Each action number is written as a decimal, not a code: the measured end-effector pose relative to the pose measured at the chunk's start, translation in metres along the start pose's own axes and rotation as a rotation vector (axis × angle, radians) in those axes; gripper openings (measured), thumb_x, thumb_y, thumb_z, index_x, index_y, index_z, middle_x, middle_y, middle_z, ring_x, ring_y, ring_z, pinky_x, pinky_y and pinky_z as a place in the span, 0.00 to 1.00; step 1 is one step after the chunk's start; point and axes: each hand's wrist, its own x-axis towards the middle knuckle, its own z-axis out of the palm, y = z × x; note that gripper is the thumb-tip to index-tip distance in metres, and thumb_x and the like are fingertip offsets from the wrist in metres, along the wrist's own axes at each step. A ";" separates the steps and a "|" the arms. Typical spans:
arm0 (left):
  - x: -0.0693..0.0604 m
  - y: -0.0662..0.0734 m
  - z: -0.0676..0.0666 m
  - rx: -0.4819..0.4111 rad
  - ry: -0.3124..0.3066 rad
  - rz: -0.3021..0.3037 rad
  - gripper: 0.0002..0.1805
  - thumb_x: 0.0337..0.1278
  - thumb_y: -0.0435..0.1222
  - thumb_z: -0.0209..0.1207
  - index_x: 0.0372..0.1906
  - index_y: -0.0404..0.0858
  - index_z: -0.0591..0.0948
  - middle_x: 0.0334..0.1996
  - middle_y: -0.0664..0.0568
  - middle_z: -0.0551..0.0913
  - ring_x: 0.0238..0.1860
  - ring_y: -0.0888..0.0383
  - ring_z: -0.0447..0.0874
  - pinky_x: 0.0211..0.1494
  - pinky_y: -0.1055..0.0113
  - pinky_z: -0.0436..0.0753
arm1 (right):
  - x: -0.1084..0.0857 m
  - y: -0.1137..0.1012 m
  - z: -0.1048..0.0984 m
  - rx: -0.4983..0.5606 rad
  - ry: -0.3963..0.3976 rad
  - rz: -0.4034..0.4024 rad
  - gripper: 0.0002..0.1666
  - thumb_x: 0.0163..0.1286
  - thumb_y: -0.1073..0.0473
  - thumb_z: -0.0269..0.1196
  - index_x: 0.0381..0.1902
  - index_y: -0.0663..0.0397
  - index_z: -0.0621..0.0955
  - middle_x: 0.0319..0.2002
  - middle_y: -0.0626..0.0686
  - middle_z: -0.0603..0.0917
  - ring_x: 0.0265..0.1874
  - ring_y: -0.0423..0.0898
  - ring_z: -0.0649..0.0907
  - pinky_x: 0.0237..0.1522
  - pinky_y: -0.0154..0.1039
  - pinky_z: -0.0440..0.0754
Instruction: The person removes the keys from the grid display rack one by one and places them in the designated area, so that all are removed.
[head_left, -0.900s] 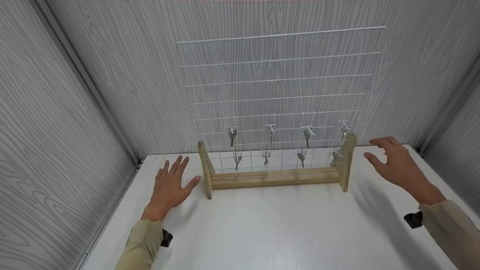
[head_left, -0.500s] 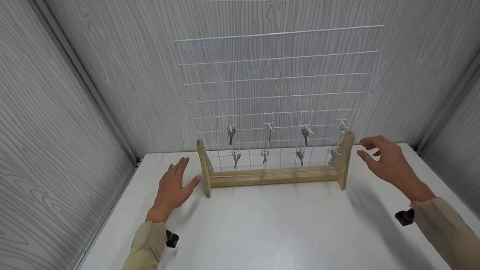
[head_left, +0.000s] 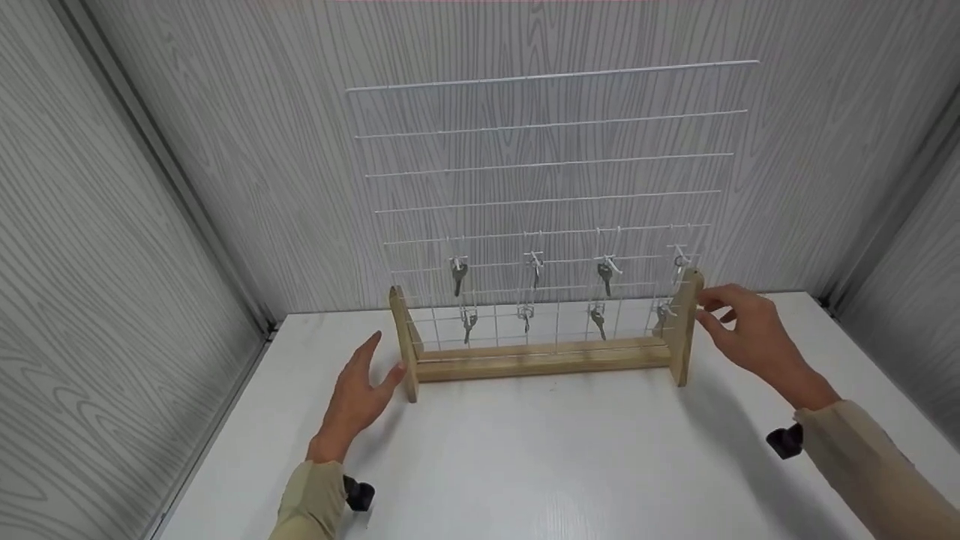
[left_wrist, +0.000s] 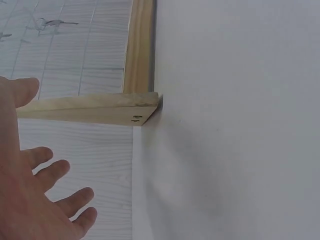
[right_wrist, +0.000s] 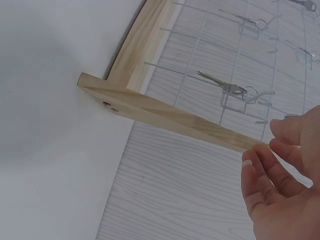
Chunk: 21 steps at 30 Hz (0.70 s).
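Head view, centre of the frame: a pale wooden stand (head_left: 544, 365) carries a white wire grid (head_left: 555, 76) hung with small silver metal keys (head_left: 459, 279). At lower left, the left hand (head_left: 356, 397) has loose fingers, thumb spread away from them, its tip right by the left end board (head_left: 406, 345); contact is unclear. At right, the right hand's (head_left: 754, 334) bent fingertips are at the right end board's (head_left: 684, 330) upper part; I cannot tell whether they pinch it.

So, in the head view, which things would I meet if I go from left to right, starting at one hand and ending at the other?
Left hand, left post, first upper key, second upper key, third upper key, right post, right hand.
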 end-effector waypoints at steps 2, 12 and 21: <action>0.001 -0.001 0.005 -0.042 0.009 -0.014 0.45 0.78 0.55 0.59 0.86 0.39 0.56 0.85 0.39 0.59 0.85 0.38 0.55 0.87 0.40 0.59 | 0.000 -0.002 0.002 0.003 -0.004 0.004 0.14 0.72 0.71 0.69 0.54 0.65 0.86 0.47 0.61 0.89 0.45 0.56 0.88 0.40 0.17 0.75; 0.005 -0.002 0.032 -0.269 0.069 -0.032 0.41 0.74 0.41 0.66 0.82 0.31 0.63 0.81 0.34 0.64 0.79 0.33 0.67 0.82 0.47 0.71 | 0.008 -0.008 0.012 0.008 -0.011 -0.003 0.12 0.72 0.72 0.68 0.52 0.64 0.87 0.45 0.58 0.90 0.42 0.53 0.88 0.37 0.32 0.85; 0.004 -0.003 0.048 -0.394 0.064 -0.056 0.36 0.75 0.33 0.62 0.81 0.29 0.63 0.79 0.31 0.66 0.76 0.33 0.71 0.77 0.48 0.77 | 0.012 -0.009 0.020 0.008 -0.031 0.009 0.13 0.70 0.75 0.67 0.51 0.66 0.88 0.45 0.61 0.91 0.41 0.56 0.91 0.36 0.34 0.89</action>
